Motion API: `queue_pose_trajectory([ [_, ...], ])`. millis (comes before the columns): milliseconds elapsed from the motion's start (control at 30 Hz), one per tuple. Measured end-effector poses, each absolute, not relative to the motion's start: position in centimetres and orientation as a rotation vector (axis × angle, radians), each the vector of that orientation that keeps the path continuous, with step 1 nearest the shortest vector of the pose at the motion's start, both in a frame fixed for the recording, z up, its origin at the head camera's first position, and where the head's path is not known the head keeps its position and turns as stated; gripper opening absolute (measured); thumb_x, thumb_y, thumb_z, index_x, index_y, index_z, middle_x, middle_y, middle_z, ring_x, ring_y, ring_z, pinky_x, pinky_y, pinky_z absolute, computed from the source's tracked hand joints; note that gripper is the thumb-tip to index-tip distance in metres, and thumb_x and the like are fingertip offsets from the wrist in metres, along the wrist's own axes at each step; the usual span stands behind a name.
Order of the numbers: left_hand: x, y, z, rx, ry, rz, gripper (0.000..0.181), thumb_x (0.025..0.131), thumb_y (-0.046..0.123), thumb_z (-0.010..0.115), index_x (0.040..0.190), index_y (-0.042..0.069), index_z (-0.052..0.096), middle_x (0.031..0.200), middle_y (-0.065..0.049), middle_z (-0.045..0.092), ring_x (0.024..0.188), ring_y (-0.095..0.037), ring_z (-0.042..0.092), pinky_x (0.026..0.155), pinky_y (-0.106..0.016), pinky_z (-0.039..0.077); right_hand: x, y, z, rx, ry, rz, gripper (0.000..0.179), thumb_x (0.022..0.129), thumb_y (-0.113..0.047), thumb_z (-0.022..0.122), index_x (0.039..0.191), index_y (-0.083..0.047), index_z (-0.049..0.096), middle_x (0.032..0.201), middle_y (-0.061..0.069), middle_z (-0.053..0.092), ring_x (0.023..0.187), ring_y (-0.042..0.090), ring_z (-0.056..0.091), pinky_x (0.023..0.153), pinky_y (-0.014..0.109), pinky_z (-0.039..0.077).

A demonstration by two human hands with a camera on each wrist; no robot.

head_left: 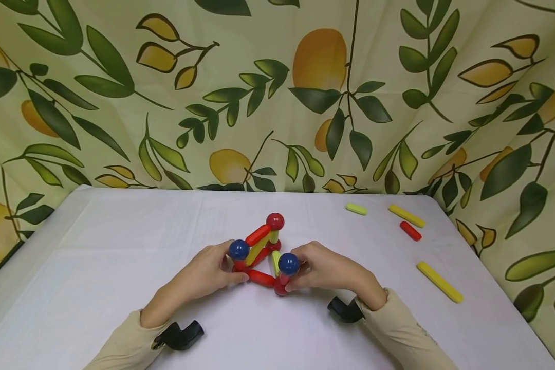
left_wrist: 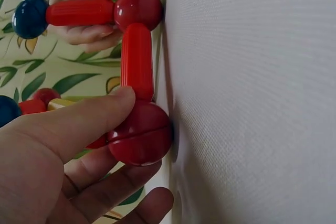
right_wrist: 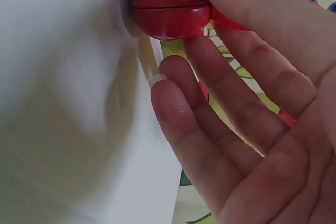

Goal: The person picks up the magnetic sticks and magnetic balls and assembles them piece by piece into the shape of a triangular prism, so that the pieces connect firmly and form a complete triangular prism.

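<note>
Red, yellow and blue ball-and-rod frame [head_left: 261,278]: glossy round balls [head_left: 275,222], ridged rods [left_wrist: 137,59]; sits on woven white cloth [head_left: 120,231] between my left hand [head_left: 208,270] and right hand [head_left: 326,266], each pinching a red base ball [left_wrist: 140,142]

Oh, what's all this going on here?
Someone's left fingers and right fingers are holding the two near corners of a ball-and-rod frame on a table. Along its top, a red rod joins a blue ball to a red ball; no top rod shows at the other blue ball. Four loose rods lie off to the right.
</note>
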State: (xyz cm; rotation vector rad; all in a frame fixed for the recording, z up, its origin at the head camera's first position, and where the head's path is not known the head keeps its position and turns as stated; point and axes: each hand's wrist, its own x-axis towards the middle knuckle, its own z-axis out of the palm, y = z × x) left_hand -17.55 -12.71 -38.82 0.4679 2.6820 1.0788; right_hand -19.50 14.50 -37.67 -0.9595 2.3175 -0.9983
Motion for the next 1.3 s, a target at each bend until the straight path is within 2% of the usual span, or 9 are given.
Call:
queue_pose_trajectory([
  [233,-17.5,-13.2,-38.8,0.585,2.585,1.101,0.046,0.078,0.027,0.085,0.115,0.011,0.063,0.08,0.001,0.059,0.074,-0.016,0.052,0.058,-0.024,0.043,-19.6,14.8,-37.7,-0.947,2.337,-1.02,0.022,0.079,-0.009,0.081,0.099,-0.009,0.074,0.088,-0.005,0.074,0.076,0.004,0.063,0.076,0.022,0.055],
  [467,-17.8,-14.1,-39.2,0.662,2.504,1.109,0.036,0.079,0.026,0.084,0.109,0.019,0.066,0.083,0.006,0.061,0.083,-0.016,0.055,0.069,-0.025,0.047,-19.8,15.1,-37.7,-0.966,2.323,-0.991,0.019,0.083,-0.007,0.078,0.101,-0.008,0.071,0.092,-0.002,0.073,0.079,0.003,0.063,0.079,0.021,0.055],
  [800,-17.8,-14.0,-38.7,0.681,2.47,1.102,0.041,0.076,0.025,0.087,0.111,0.015,0.067,0.086,0.005,0.064,0.082,-0.017,0.055,0.07,-0.025,0.047,-19.5,15.5,-37.5,-0.937,2.391,-0.949,0.014,0.086,-0.011,0.076,0.098,-0.01,0.069,0.087,-0.006,0.069,0.077,0.005,0.061,0.077,0.022,0.054],
  [900,-17.8,-13.9,-38.6,0.661,2.461,1.103,0.042,0.075,0.025,0.087,0.112,0.015,0.067,0.086,0.005,0.064,0.083,-0.017,0.055,0.07,-0.025,0.047,-19.0,16.3,-37.6,-0.931,2.482,-0.944,0.014,0.088,-0.014,0.074,0.101,-0.011,0.07,0.091,-0.007,0.07,0.084,0.005,0.063,0.08,0.023,0.055],
  [1067,-17.9,-13.9,-38.7,0.652,2.46,1.098,0.041,0.076,0.025,0.087,0.111,0.016,0.067,0.086,0.005,0.064,0.084,-0.018,0.056,0.071,-0.025,0.047,-18.0,18.4,-37.7,-0.914,2.632,-0.95,0.024,0.09,-0.02,0.073,0.113,-0.012,0.07,0.105,-0.003,0.071,0.095,0.011,0.066,0.087,0.029,0.055],
  [1300,-18.0,-14.0,-38.8,0.684,2.461,1.1,0.039,0.076,0.025,0.087,0.108,0.016,0.067,0.087,0.004,0.064,0.084,-0.019,0.055,0.071,-0.026,0.047,-16.7,20.8,-38.0,-0.908,2.748,-0.986,0.028,0.089,-0.019,0.074,0.116,-0.011,0.069,0.109,-0.001,0.072,0.1,0.018,0.067,0.088,0.03,0.055],
])
